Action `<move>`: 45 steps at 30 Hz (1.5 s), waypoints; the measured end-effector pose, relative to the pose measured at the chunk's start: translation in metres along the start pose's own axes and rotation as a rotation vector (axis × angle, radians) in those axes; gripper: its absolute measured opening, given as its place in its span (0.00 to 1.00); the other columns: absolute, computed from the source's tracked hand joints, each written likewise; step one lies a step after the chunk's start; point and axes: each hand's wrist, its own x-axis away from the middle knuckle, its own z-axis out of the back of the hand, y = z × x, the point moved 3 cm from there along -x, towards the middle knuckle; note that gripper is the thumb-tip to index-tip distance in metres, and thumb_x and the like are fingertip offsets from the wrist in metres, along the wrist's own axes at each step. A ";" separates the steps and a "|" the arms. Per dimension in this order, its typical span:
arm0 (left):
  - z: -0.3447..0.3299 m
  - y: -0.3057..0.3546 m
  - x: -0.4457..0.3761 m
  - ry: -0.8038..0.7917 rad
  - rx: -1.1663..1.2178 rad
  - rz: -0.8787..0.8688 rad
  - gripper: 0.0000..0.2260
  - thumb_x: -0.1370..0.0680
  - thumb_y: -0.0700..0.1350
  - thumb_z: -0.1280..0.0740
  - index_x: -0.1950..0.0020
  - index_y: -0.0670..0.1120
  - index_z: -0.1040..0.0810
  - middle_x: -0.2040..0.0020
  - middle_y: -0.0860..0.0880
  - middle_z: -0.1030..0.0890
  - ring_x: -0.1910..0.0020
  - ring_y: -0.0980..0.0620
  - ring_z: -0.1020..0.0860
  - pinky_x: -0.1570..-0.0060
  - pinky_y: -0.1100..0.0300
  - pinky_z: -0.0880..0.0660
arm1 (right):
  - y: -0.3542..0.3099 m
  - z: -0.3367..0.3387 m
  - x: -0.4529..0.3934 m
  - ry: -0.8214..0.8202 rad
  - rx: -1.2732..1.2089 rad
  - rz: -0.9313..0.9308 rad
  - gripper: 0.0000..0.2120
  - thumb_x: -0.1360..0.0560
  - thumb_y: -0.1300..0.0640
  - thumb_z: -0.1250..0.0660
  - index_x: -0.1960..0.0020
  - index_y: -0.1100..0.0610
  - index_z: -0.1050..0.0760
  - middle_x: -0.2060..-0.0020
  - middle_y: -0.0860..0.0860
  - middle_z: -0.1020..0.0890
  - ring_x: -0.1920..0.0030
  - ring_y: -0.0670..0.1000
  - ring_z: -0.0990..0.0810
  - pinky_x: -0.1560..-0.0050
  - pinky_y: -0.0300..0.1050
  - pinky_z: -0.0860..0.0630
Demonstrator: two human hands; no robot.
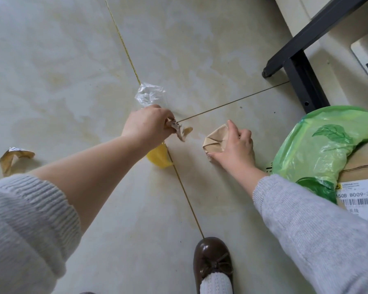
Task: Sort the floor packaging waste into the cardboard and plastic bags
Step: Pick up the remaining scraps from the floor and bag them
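My left hand [146, 126] pinches a small torn scrap of brown paper [179, 130] just above the floor. My right hand [235, 148] lies over a crumpled brown paper piece [215, 141] on the tiles, fingers curled around its edge. A clear crumpled plastic film [149, 94] lies beyond my left hand. A yellow plastic piece [159, 158] shows partly under my left wrist. Another torn brown cardboard strip [11, 158] with a label lies at the far left. A green plastic bag [325, 145] sits at the right.
A cardboard box with a white shipping label [361, 187] lies under the green bag at the right edge. A black metal table leg [302, 79] stands at the upper right. My brown shoe [212, 262] rests on the tiles at the bottom.
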 end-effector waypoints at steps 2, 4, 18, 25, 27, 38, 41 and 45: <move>0.007 0.001 0.000 0.002 0.088 0.065 0.13 0.26 0.54 0.34 0.44 0.50 0.21 0.49 0.48 0.20 0.50 0.45 0.22 0.58 0.57 0.29 | -0.003 0.005 0.004 -0.005 -0.115 -0.040 0.47 0.33 0.52 0.25 0.25 0.49 0.52 0.34 0.57 0.37 0.38 0.58 0.29 0.41 0.46 0.31; 0.014 0.003 0.003 0.011 0.138 0.102 0.13 0.26 0.54 0.34 0.47 0.47 0.20 0.53 0.47 0.18 0.53 0.44 0.22 0.59 0.56 0.27 | -0.004 0.010 0.008 -0.013 -0.252 -0.103 0.44 0.30 0.56 0.27 0.24 0.50 0.52 0.34 0.56 0.31 0.37 0.58 0.27 0.43 0.46 0.31; 0.129 0.066 0.091 0.188 0.346 0.132 0.13 0.28 0.54 0.30 0.50 0.47 0.19 0.58 0.51 0.23 0.57 0.51 0.26 0.60 0.62 0.35 | -0.046 0.089 0.118 0.112 -0.985 -0.040 0.05 0.26 0.61 0.35 0.55 0.51 0.25 0.62 0.47 0.21 0.60 0.49 0.24 0.67 0.36 0.30; 0.180 0.154 0.166 0.226 0.433 0.023 0.14 0.28 0.52 0.29 0.48 0.46 0.19 0.57 0.49 0.21 0.58 0.50 0.24 0.56 0.58 0.27 | -0.007 0.153 0.222 0.222 -1.149 0.006 0.05 0.25 0.59 0.36 0.53 0.49 0.24 0.58 0.47 0.19 0.56 0.49 0.22 0.55 0.42 0.26; 0.186 0.179 0.183 0.225 0.478 -0.014 0.12 0.29 0.51 0.29 0.50 0.46 0.19 0.57 0.48 0.20 0.58 0.49 0.23 0.54 0.54 0.24 | 0.014 0.170 0.248 0.252 -1.165 0.021 0.06 0.25 0.59 0.36 0.53 0.48 0.24 0.58 0.46 0.19 0.55 0.49 0.21 0.53 0.43 0.25; 0.152 0.301 0.218 0.169 0.719 -0.067 0.08 0.28 0.48 0.28 0.54 0.45 0.22 0.53 0.45 0.18 0.56 0.47 0.18 0.54 0.48 0.19 | 0.133 0.238 0.306 0.575 -1.192 -0.177 0.15 0.25 0.60 0.42 0.42 0.49 0.26 0.49 0.49 0.20 0.51 0.53 0.24 0.55 0.42 0.31; 0.137 0.321 0.207 0.166 0.799 -0.031 0.09 0.28 0.47 0.28 0.51 0.45 0.24 0.52 0.47 0.19 0.55 0.48 0.18 0.56 0.48 0.19 | 0.150 0.242 0.294 0.590 -1.241 -0.220 0.13 0.24 0.60 0.43 0.45 0.48 0.27 0.49 0.50 0.20 0.51 0.53 0.23 0.54 0.44 0.27; 0.120 0.341 0.193 0.193 0.737 -0.031 0.10 0.29 0.49 0.28 0.53 0.48 0.28 0.54 0.48 0.20 0.55 0.46 0.19 0.55 0.48 0.20 | 0.157 0.241 0.272 0.528 -1.224 -0.194 0.12 0.23 0.60 0.43 0.44 0.49 0.27 0.53 0.49 0.20 0.60 0.48 0.24 0.66 0.39 0.28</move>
